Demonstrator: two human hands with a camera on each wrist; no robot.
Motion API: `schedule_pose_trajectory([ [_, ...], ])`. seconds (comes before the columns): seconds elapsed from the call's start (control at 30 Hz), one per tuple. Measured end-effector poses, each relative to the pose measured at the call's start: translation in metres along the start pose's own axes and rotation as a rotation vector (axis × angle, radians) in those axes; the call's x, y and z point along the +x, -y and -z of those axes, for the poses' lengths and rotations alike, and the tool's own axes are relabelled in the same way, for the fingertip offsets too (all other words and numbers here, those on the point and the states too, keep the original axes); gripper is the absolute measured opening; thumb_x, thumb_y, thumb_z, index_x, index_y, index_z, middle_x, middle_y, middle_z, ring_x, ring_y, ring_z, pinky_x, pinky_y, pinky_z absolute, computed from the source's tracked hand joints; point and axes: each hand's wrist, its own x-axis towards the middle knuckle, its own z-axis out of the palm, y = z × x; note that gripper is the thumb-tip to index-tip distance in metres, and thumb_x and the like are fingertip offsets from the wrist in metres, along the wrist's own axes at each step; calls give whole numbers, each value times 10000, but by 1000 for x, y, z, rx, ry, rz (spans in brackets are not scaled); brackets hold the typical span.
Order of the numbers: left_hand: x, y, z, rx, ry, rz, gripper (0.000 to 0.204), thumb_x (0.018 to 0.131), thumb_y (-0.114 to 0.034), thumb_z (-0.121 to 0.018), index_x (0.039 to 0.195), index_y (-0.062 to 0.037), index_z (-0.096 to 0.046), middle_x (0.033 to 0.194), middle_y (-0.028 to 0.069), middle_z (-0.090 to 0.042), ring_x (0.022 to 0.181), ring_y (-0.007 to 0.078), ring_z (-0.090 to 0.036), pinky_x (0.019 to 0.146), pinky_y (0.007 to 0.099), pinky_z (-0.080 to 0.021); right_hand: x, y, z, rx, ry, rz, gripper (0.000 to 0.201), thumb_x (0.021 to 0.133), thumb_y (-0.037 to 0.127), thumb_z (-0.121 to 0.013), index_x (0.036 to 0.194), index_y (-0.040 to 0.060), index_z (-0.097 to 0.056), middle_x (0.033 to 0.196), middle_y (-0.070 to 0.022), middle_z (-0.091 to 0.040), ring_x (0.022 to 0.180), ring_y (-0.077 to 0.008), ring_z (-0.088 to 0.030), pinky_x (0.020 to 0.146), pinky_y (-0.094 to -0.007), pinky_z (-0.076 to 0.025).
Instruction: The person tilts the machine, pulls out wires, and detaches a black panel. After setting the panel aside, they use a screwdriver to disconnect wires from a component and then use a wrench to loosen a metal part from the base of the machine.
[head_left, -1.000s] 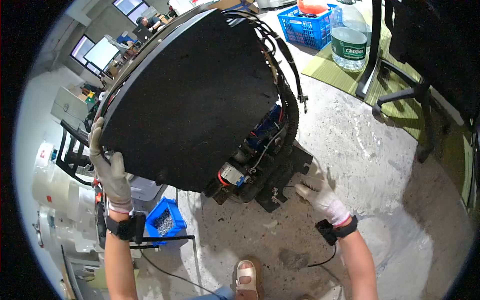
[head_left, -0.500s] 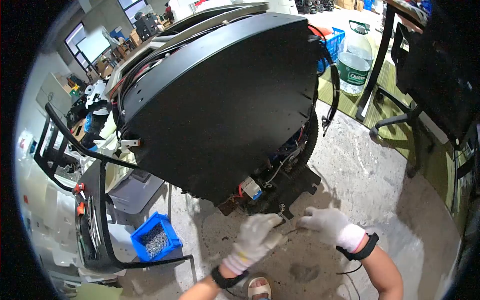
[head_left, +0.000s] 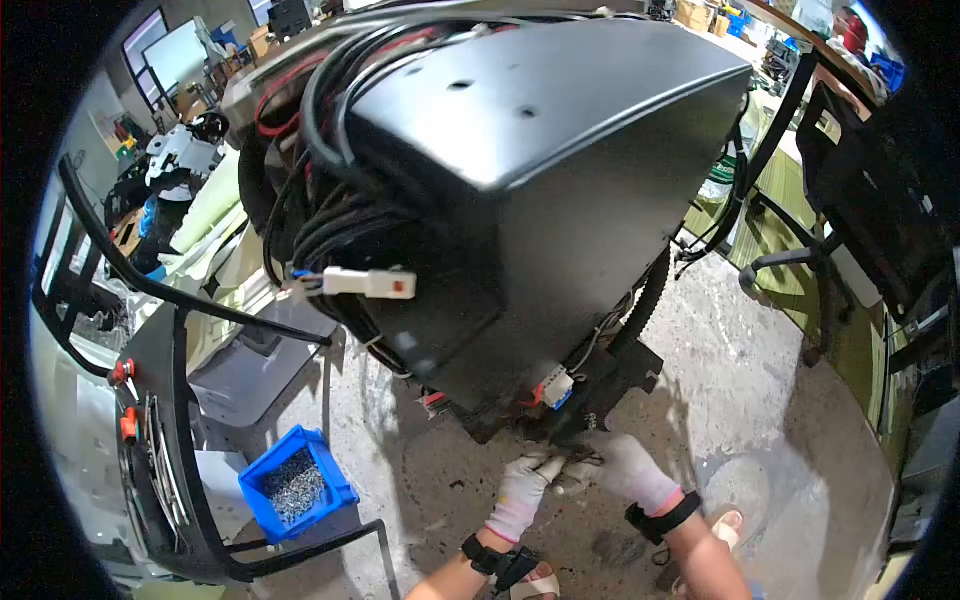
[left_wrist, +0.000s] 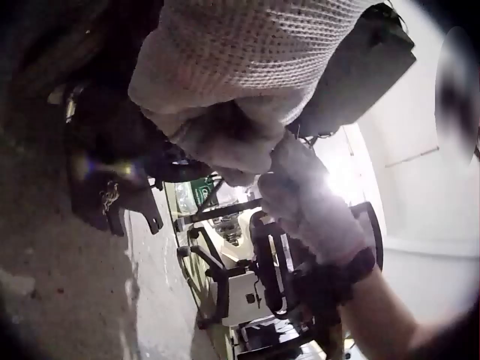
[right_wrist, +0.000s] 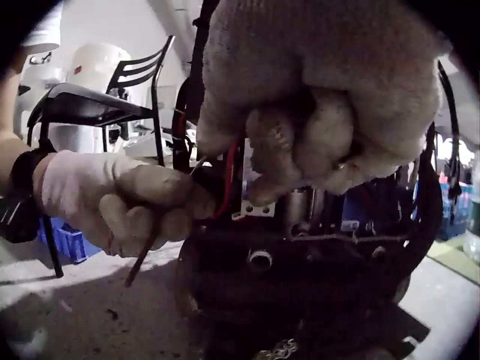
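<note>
Both hands, in white knit gloves, are close together low in front of the large black housing point(head_left: 600, 210). My left hand point(head_left: 520, 490) grips a thin dark rod point(right_wrist: 142, 259), whose lower end sticks out below the curled fingers in the right wrist view. Close beside it, my right hand point(head_left: 630, 470) has its fingers curled; I cannot tell what lies inside them. Near the fingertips sits a white and blue block point(head_left: 556, 387) with a red wire, at the housing's lower edge. In the left wrist view, the left glove point(left_wrist: 240, 60) covers much of the work.
Cable bundles point(head_left: 340, 130) run over the housing's left side, with a white connector point(head_left: 370, 284) hanging there. On the left stands a black chair point(head_left: 195, 440) with tools on it, beside a blue bin point(head_left: 300, 485) of small metal parts. An office chair point(head_left: 850, 190) stands at the right.
My left hand has left the housing's left edge and come down to the right, beside the right hand. The right hand has shifted slightly downward. The view has turned toward the housing's cabled side.
</note>
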Motion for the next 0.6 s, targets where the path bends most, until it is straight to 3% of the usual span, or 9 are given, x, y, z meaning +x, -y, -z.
schedule_pose_trajectory([
  [0.03, -3, -6, -1, -153, -80, 47, 175, 780, -175, -601, 734, -5, -606, 660, -2, -565, 545, 55, -467, 489, 224, -376, -2, 0, -11, -9, 15, -6, 379, 727, 277, -613, 992, 11, -556, 903, -172, -588, 795, -286, -582, 678, -330, -455],
  [0.1, 1, 1, 8, -190, -115, 76, 157, 782, -181, -596, 719, -38, -598, 643, -20, -545, 521, 52, -454, 458, 203, -351, -2, 4, -29, 572, 43, -362, 352, 715, 207, -634, 978, -12, -558, 871, -148, -605, 751, -214, -588, 673, -292, -455],
  [0.13, 2, 2, 13, -199, -147, 100, 143, 785, -186, -591, 703, -70, -590, 625, -38, -525, 497, 49, -441, 427, 182, -327, -1, -8, -47, 573, -45, -301, 282, 717, 158, -629, 935, -14, -578, 812, -110, -612, 709, -144, -559, 662, -261, -447],
  [0.27, 2, -12, 7, -296, -257, 20, 175, 782, -204, -597, 670, -72, -571, 587, -57, -490, 493, 40, -403, 432, 198, -300, 4, -22, -68, 509, -48, -193, 223, 742, 147, -598, 908, -2, -591, 773, -96, -605, 674, -124, -541, 629, -259, -447],
  [0.33, 4, -15, 6, -187, -264, 29, 194, 793, -171, -584, 903, -17, -626, 797, -12, -596, 720, 55, -497, 666, 196, -388, 5, -14, -61, 424, -28, -296, 184, 754, 138, -586, 881, 6, -597, 742, -74, -598, 638, -112, -525, 596, -264, -448],
  [0.47, 14, -8, 8, -184, -283, -35, 226, 792, -183, -584, 942, -17, -615, 838, 0, -605, 748, 72, -507, 697, 208, -393, 14, 14, -52, 293, -106, -165, 164, 757, 124, -578, 868, 4, -592, 712, -70, -591, 624, -108, -527, 561, -277, -450],
  [0.53, 18, -4, 12, -48, -308, -209, 273, 786, -256, -588, 886, -3, -619, 740, -3, -598, 662, 82, -479, 632, 249, -395, 17, 25, -50, 424, -136, -303, 163, 768, 87, -565, 870, -40, -573, 724, -40, -565, 628, -83, -513, 546, -235, -422],
  [0.6, 16, -8, 14, -61, -329, -233, 273, 786, -254, -587, 883, 0, -616, 745, -1, -599, 667, 86, -477, 634, 255, -396, 21, 32, -48, 505, -121, -352, 152, 771, 79, -558, 865, -39, -572, 718, -34, -561, 619, -77, -506, 539, -230, -416],
])
